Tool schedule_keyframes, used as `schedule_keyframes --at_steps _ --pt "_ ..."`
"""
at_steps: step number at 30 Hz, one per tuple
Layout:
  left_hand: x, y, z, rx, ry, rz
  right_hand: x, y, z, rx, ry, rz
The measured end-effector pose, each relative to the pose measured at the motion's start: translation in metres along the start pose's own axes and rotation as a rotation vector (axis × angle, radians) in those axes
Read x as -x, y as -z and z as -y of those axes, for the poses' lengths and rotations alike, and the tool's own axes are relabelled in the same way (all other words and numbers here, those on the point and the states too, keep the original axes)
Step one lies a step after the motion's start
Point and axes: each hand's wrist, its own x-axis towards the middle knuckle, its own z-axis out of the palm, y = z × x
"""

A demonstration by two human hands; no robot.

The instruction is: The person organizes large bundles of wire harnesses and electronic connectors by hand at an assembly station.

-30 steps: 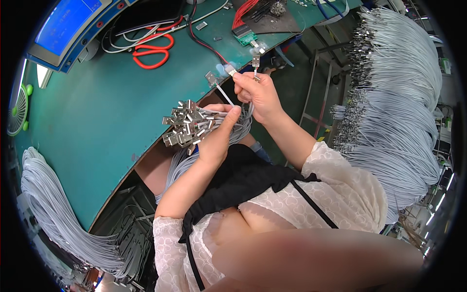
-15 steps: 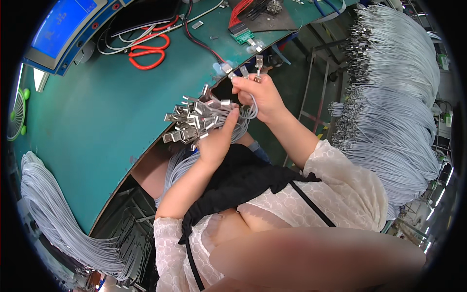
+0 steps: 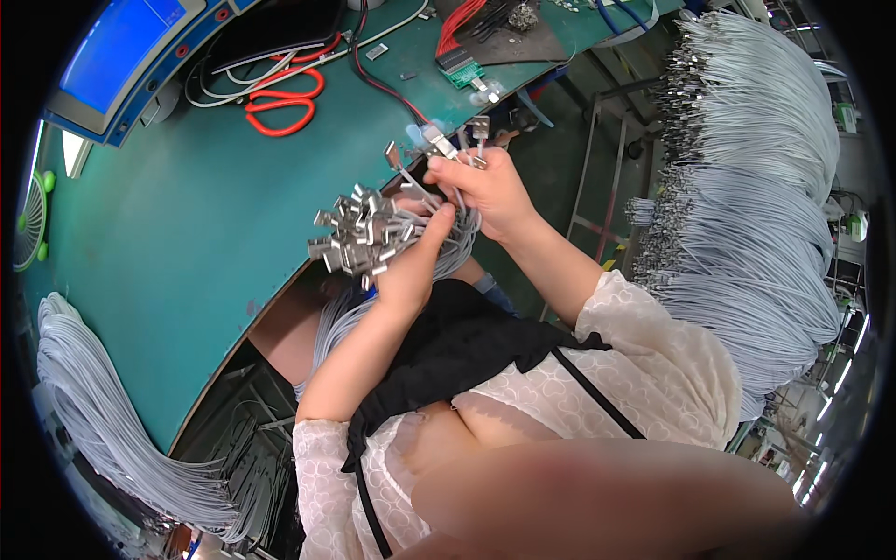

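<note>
So the left hand (image 3: 411,266) is wrapped around a fat bundle of grey cables (image 3: 359,233), fingers curled shut on it, with the metal connector ends fanning out toward 9 o'clock over the green table (image 3: 159,243). The right hand (image 3: 485,187) sits just beside it at about 2 o'clock from the bundle, fingertips pinched on a couple of single connectors (image 3: 471,131) that stick up toward 12 o'clock. The two hands are pretty much touching.

Compared with half a second ago, not a lot has changed: the left hand keeps the same grip on the bundle, and the right hand has the same pinch, with the plugs it's pulled out standing slightly clearer of the rest. A second ago the hands were in the same spot too.

Around them: red-handled scissors (image 3: 280,98) at 11 o'clock on the table, well apart from the hands, a small green circuit board (image 3: 459,67) at 12 o'clock with red wires running off it, and a blue screen (image 3: 117,42) further out at 10 o'clock. Big hanks of grey cable (image 3: 756,187) hang on a rack at 3 o'clock, and another hank (image 3: 93,411) droops at 8 o'clock.
</note>
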Motion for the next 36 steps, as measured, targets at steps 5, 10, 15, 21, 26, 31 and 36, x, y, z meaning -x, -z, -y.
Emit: schedule_keyframes --at_steps 5,10,15,21,26,31,36 --pt "0.001 -0.003 -0.001 0.081 -0.044 -0.016 0.001 0.014 0.010 -0.025 -0.061 0.038" --pt "0.003 0.002 -0.003 0.072 0.007 -0.011 -0.005 0.016 0.009 -0.137 -0.108 0.027" --pt "0.008 0.002 0.002 0.103 -0.033 0.047 -0.007 0.012 0.010 -0.152 -0.091 0.011" --pt "0.014 -0.001 0.007 0.114 -0.023 0.096 -0.009 0.009 0.005 -0.240 -0.099 0.066" --pt "0.000 0.005 0.021 -0.234 -0.396 0.196 -0.001 0.003 0.009 0.017 -0.098 0.089" --pt "0.000 0.003 0.011 -0.406 -0.435 0.208 -0.006 0.020 0.005 -0.130 -0.146 0.108" --pt "-0.002 -0.003 0.003 -0.307 -0.223 0.137 -0.007 0.025 0.006 -0.209 -0.147 0.120"
